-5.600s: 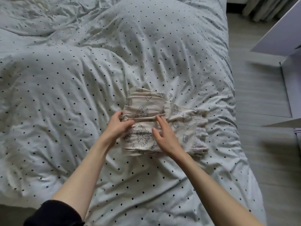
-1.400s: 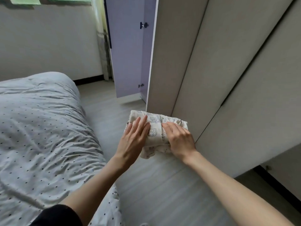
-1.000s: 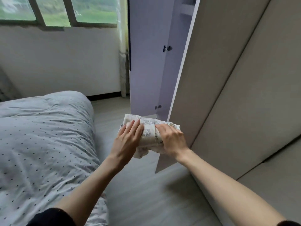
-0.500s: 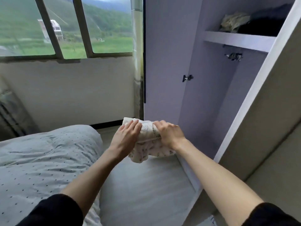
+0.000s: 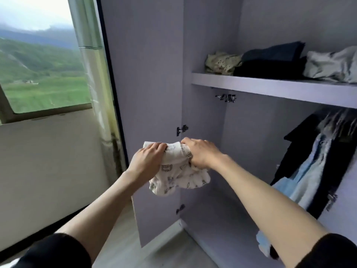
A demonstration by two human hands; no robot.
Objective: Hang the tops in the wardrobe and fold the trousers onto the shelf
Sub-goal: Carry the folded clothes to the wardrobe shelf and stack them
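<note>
A folded pair of cream printed trousers (image 5: 177, 175) hangs in the air in front of the open wardrobe. My left hand (image 5: 148, 158) grips its left end and my right hand (image 5: 201, 153) grips its right end, fingers curled over the top. The bundle's lower edge sags below both hands. The wardrobe shelf (image 5: 270, 87) runs above and to the right, well higher than the trousers. Folded clothes lie on it: a cream dotted piece (image 5: 222, 62), a dark stack (image 5: 270, 62) and a pale grey piece (image 5: 332, 64).
Dark and light blue tops (image 5: 313, 161) hang below the shelf at the right. The open wardrobe door (image 5: 143, 93) stands behind the hands, at the left of the opening. A window (image 5: 38, 64) and a curtain (image 5: 92, 74) fill the far left.
I have turned from the bed to the wardrobe. Both hands have carried the folded trousers upward and closer to the opening, and the shelf and hanging tops have come into full view.
</note>
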